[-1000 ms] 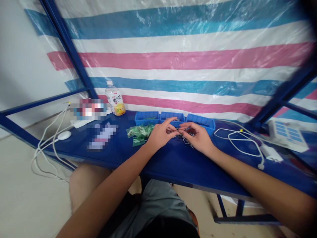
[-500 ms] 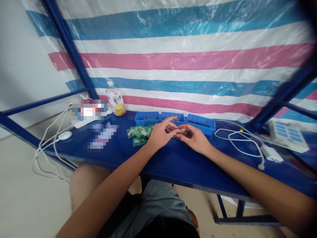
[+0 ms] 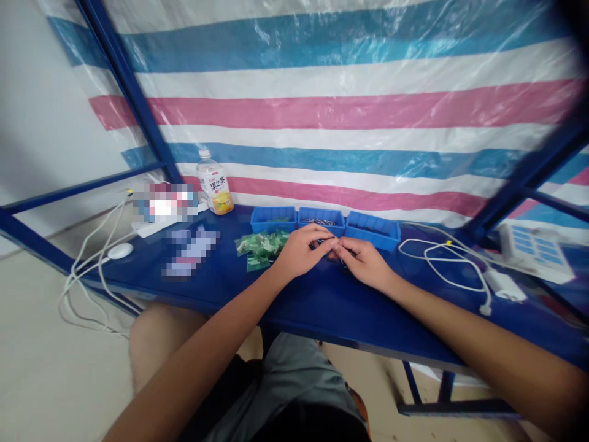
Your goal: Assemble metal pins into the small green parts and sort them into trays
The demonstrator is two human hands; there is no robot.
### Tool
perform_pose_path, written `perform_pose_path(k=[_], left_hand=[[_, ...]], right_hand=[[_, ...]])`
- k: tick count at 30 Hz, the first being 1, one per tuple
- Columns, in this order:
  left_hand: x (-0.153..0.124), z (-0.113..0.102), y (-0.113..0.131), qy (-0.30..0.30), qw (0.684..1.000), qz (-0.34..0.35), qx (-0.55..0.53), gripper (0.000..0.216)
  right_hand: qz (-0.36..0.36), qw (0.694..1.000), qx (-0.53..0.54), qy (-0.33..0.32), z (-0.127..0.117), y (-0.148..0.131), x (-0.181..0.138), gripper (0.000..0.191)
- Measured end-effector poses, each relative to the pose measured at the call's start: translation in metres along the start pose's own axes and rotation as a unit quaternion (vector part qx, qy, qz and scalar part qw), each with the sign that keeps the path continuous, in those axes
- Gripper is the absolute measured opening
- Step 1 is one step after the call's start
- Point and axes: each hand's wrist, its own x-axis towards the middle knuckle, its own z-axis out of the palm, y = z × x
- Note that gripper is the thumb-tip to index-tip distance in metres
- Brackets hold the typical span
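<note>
My left hand (image 3: 307,248) and my right hand (image 3: 363,261) meet above the blue table, fingertips pinched together at one spot. Something small and dark sits between them, too small to name. Thin dark and silvery pieces show just under the fingers, partly hidden. Behind the hands, three blue bins stand in a row: the left bin (image 3: 274,215) holds something green, the middle bin (image 3: 321,216) holds thin metallic pieces, and the right bin (image 3: 372,233) has dark contents I cannot make out. Beside my left hand lies a pile of small green plastic packets (image 3: 263,248).
A drink bottle (image 3: 215,184) stands at the back left, near a white power strip (image 3: 154,228) and blurred-out items. White cables and an adapter (image 3: 505,285) lie on the right, before a white device (image 3: 537,253). Blue frame posts and a striped sheet (image 3: 322,113) bound the table (image 3: 304,307).
My fingers have closed in, and the fingertips of both hands are now pressed together. The left index finger has lowered, showing more of the middle bin. The bins and packets stay put.
</note>
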Motion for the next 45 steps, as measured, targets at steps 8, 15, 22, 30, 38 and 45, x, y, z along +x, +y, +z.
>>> perform_pose_path(k=[8, 15, 22, 30, 38, 45], left_hand=[[0.0009, 0.0004, -0.0045, -0.007, 0.999, -0.010, -0.048, 0.019], [0.0009, 0.0001, -0.0060, -0.035, 0.997, -0.013, -0.065, 0.017], [0.0020, -0.0018, -0.0041, -0.043, 0.998, -0.008, -0.048, 0.014], [0.0013, 0.0002, -0.0068, -0.026, 0.998, -0.021, -0.061, 0.021], [0.0009, 0.0001, -0.0089, -0.009, 0.996, -0.050, -0.078, 0.025], [0.0004, -0.0010, -0.0095, -0.011, 0.997, -0.051, -0.051, 0.028]], right_hand=[[-0.034, 0.998, -0.037, 0.028, -0.0031, 0.0027, 0.0010, 0.031], [-0.028, 0.998, -0.053, 0.021, -0.0053, 0.0004, 0.0004, 0.034], [-0.009, 0.999, -0.024, 0.038, -0.0068, 0.0041, 0.0008, 0.033], [-0.017, 1.000, 0.012, -0.022, -0.0019, 0.0006, -0.0005, 0.033], [0.005, 1.000, 0.015, 0.006, -0.0029, -0.0022, 0.0003, 0.037], [0.028, 0.999, 0.034, 0.002, -0.0033, 0.0064, 0.0024, 0.039]])
